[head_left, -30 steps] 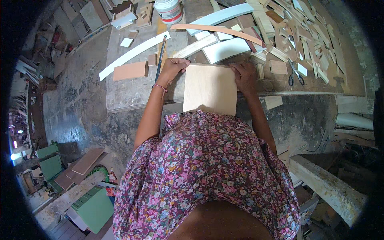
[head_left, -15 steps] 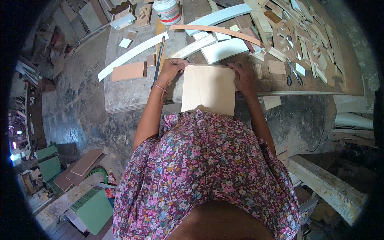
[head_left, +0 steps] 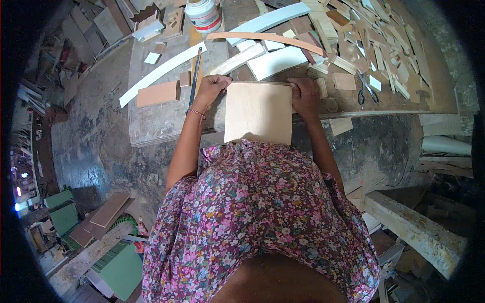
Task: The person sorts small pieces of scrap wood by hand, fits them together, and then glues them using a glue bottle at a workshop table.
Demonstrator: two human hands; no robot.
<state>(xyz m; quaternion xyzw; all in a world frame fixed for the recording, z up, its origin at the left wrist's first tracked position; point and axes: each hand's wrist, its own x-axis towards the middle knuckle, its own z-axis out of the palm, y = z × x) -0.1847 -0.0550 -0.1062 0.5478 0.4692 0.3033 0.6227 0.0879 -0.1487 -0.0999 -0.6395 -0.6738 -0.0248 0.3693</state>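
A pale square wooden board (head_left: 257, 113) spans from the worktable's front edge to the front of my floral clothing. My left hand (head_left: 214, 89) pinches its far left corner. At the far right corner my right hand (head_left: 304, 96) grips the board, its fingers partly in shadow. Along the board's far edge runs a thin strip (head_left: 260, 82) between my hands; I cannot tell whether it is a separate piece. Just left of my left hand lies a hacksaw blade or similar dark slim tool (head_left: 195, 76). A brown wooden block (head_left: 157, 94) rests further left.
On the worktable (head_left: 156, 123) lie a curved white strip (head_left: 161, 73), a curved orange-brown strip (head_left: 268, 37) and a white board (head_left: 278, 62). A white bucket (head_left: 203, 15) stands at the back. Scissors (head_left: 367, 88) and many wood offcuts (head_left: 386, 45) cover the right side.
The view has shifted slightly, so the table's things appear a little further left. Both hands keep their hold on the board's far corners.
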